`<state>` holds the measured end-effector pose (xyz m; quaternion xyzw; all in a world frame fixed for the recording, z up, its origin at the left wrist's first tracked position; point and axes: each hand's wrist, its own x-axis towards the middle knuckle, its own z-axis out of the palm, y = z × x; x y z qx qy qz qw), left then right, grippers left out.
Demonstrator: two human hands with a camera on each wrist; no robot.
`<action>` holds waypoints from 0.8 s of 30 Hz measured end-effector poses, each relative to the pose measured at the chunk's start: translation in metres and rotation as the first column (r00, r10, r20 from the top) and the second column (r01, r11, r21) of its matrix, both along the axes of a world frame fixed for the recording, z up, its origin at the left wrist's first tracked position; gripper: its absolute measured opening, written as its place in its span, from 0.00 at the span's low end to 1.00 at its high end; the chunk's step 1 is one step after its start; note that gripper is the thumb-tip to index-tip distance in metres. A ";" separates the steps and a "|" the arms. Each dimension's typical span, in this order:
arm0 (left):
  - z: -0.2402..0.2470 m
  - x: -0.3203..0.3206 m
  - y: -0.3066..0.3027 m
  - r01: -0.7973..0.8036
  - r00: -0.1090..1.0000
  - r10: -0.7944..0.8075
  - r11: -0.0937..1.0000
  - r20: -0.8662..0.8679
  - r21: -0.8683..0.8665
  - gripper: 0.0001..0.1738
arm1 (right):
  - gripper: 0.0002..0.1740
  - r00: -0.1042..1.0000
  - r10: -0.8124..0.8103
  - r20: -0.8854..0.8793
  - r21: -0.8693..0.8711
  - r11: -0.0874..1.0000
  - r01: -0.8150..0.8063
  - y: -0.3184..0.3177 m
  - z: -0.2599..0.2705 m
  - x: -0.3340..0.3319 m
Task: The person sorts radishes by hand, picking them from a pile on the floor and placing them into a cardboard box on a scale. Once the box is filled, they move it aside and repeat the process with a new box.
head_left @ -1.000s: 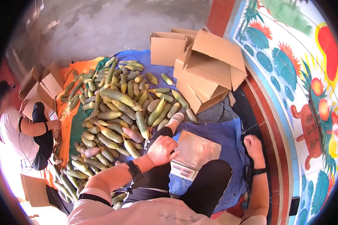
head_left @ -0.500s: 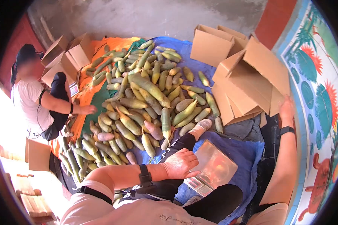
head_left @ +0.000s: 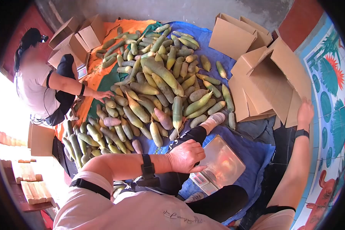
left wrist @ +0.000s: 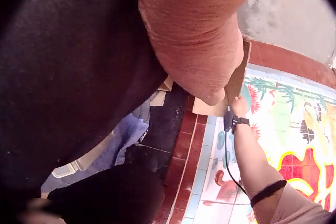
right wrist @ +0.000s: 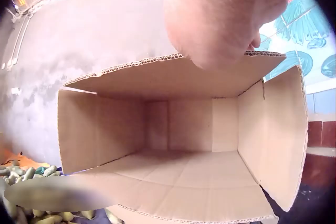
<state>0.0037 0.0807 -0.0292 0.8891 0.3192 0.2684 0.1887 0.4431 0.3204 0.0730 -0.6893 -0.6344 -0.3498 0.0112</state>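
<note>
My right hand point(head_left: 305, 112) grips the edge of an open cardboard box point(head_left: 270, 89) at the right. In the right wrist view that hand point(right wrist: 220, 19) covers part of the upper flap of the box point(right wrist: 184, 124), whose empty inside faces the camera. My left hand point(head_left: 186, 156) hangs loosely curled over my leg, beside the scale point(head_left: 223, 161), with nothing in it. Close up in the left wrist view, the left hand point(left wrist: 194, 40) shows only in part. A big heap of green radishes point(head_left: 157, 76) lies in front of me.
Another person point(head_left: 36, 80) crouches at the left, a hand on the heap's edge. Behind them stand open boxes point(head_left: 71, 48). A second box point(head_left: 234, 36) stands at the back right, near the painted tile wall point(head_left: 327, 92). Blue sheeting point(head_left: 253, 147) lies under the scale.
My right hand has moved forward from beside my leg and taken hold of the box edge. The other person's hand has reached out to the radishes. The head view has turned left.
</note>
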 end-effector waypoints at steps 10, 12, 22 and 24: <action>-0.012 -0.002 -0.005 -0.096 0.995 0.099 0.988 -0.020 0.124 0.18 | 0.08 0.988 0.120 0.102 0.247 0.959 -0.142 -0.123 0.082 -0.009; -0.011 -0.003 -0.007 -0.119 0.992 0.123 0.984 -0.024 0.129 0.18 | 0.08 0.989 0.132 0.065 0.247 0.958 -0.144 -0.151 0.091 -0.008; -0.007 -0.007 -0.018 -0.160 0.985 0.168 0.978 -0.050 0.137 0.20 | 0.10 0.871 0.216 -0.442 -0.011 0.969 -0.246 -0.252 0.048 0.018; -0.008 -0.005 -0.021 -0.158 0.985 0.166 0.976 -0.048 0.148 0.21 | 0.09 0.801 0.140 -0.582 -0.123 0.958 -0.258 -0.266 0.037 -0.011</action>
